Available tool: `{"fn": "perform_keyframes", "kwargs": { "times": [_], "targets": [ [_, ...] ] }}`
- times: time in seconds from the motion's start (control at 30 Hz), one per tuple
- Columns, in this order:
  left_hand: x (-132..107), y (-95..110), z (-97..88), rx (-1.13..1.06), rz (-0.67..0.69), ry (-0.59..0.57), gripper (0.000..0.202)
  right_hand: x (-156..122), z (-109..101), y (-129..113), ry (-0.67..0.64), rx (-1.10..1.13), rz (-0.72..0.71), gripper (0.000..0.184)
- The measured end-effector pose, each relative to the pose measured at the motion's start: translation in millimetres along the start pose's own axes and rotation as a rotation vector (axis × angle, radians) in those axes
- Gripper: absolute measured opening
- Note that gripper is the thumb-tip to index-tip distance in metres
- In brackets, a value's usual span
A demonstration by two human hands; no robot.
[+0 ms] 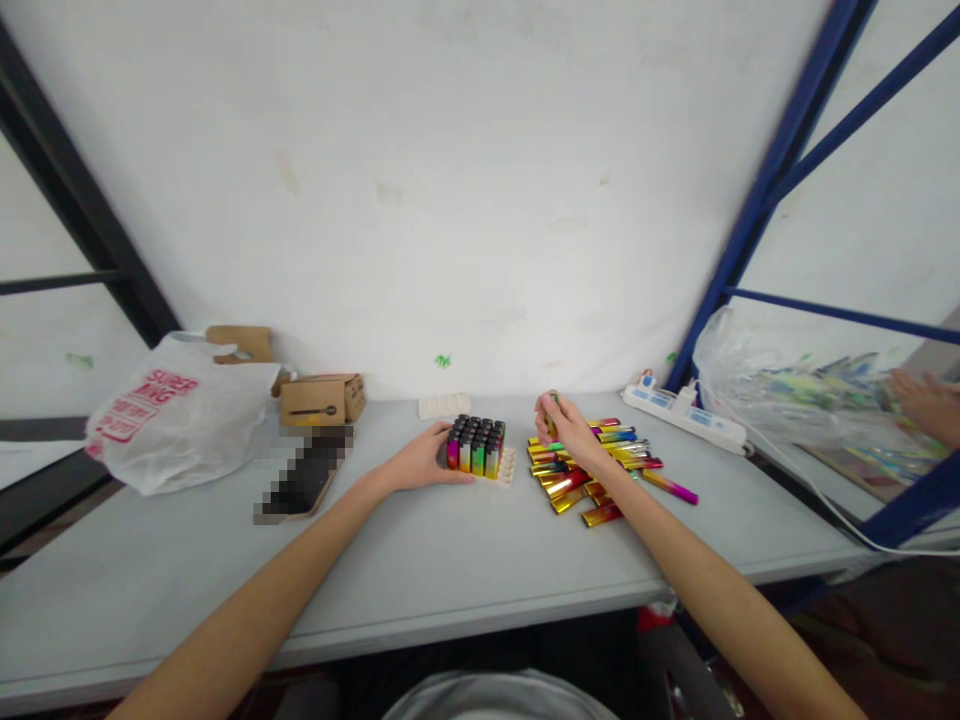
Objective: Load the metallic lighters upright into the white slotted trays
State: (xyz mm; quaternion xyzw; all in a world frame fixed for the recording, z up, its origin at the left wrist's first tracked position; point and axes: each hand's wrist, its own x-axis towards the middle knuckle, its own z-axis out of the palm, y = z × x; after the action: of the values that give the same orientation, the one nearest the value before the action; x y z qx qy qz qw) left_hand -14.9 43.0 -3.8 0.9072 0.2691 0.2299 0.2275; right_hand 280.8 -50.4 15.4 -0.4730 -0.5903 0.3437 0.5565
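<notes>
My left hand (431,460) curls round the left side of a block of upright lighters (478,445) with black tops and shiny purple, yellow and green bodies. They stand in rows in a cream tray with slots (507,466), whose right end shows bare. Above the left edge of a loose pile, my right hand (559,420) is closed on a small shiny green and yellow lighter, mostly hidden by the fingers. The pile of metallic lighters (570,484) lies spread on the table in gold, red, blue and purple, partly under my right forearm.
A second cream tray (444,405) lies by the wall. On the left are a phone (304,480), a cardboard box (319,400) and a white plastic bag (180,410). A power strip (686,418) with a cable is at right, near a blue frame and another person's hand (926,405).
</notes>
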Motion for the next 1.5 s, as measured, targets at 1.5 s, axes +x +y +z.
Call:
{"fn": "perform_keyframes", "kwargs": {
  "times": [1.5],
  "targets": [
    [0.9,0.1,1.1,0.026,-0.019,-0.027,0.091,-8.8,14.0,5.8,-0.191,-0.871,-0.312,0.039]
  ]
}}
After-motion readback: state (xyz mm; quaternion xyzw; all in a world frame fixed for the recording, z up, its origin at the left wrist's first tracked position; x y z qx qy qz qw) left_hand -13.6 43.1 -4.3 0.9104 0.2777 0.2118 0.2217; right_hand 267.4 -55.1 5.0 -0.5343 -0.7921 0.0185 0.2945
